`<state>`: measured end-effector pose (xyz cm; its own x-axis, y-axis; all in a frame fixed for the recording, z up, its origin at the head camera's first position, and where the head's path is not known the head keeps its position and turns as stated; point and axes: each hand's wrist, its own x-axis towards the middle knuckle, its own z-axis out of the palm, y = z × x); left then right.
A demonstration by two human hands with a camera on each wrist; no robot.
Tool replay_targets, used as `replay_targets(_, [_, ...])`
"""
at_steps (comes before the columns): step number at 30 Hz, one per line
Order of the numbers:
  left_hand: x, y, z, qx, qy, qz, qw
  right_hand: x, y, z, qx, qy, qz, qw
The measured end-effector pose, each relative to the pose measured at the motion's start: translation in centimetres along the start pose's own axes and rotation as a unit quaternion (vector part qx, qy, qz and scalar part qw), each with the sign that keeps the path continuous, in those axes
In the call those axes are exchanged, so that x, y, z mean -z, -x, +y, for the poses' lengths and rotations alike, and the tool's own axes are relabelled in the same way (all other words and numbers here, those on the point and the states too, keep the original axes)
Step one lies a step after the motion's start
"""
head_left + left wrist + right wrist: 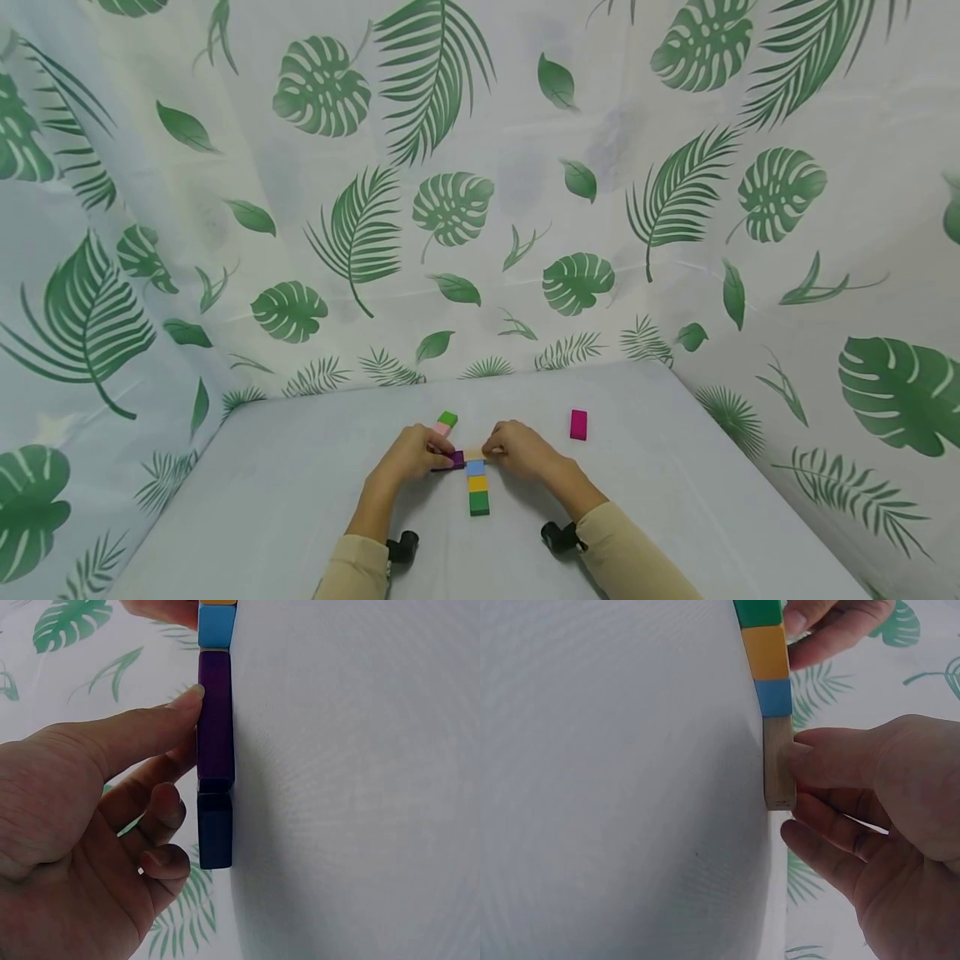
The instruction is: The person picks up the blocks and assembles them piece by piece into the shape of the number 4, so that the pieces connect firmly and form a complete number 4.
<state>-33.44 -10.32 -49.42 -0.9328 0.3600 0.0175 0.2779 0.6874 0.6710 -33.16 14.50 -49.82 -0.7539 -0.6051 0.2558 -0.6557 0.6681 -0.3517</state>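
Observation:
My left hand (408,456) pinches a purple block (215,720) between thumb and fingers. A dark blue block (215,831) sits end to end with it in the left wrist view, beside my curled fingers. Opposite, my right hand (522,450) pinches a plain wooden block (779,761). A light blue block (476,468), a yellow block (477,483) and a green block (479,502) run in a line towards me from the wooden one. Behind my left hand lie a pink block (442,429) and a light green block (449,417), partly hidden by the fingers.
A magenta block (578,424) lies apart, at the right rear of the white-covered table (660,475). Leaf-patterned sheets (517,208) rise behind and on both sides. A black device is strapped at each wrist.

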Motion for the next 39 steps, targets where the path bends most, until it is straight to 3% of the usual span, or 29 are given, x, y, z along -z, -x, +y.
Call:
replay_targets(4, [0.1, 0.1, 0.1, 0.003, -0.002, 0.000, 1.0000, 0.2, 0.1, 0.0, -0.016, 0.007, 0.004, 0.9998])
replay_targets(12, [0.1, 0.0, 0.0, 0.006, -0.005, 0.001, 1.0000, 0.7, 0.2, 0.4, -0.086, -0.016, 0.001, 0.9961])
replay_targets(26, [0.1, 0.2, 0.0, -0.006, -0.003, 0.003, 1.0000, 2.1, 1.0, 2.2, -0.114, -0.028, 0.052, 0.9917])
replay_targets(39, [0.0, 0.1, 0.0, 0.004, -0.001, 0.001, 1.0000, 3.6, 1.6, 3.8, -0.136, -0.032, 0.084, 0.9866])
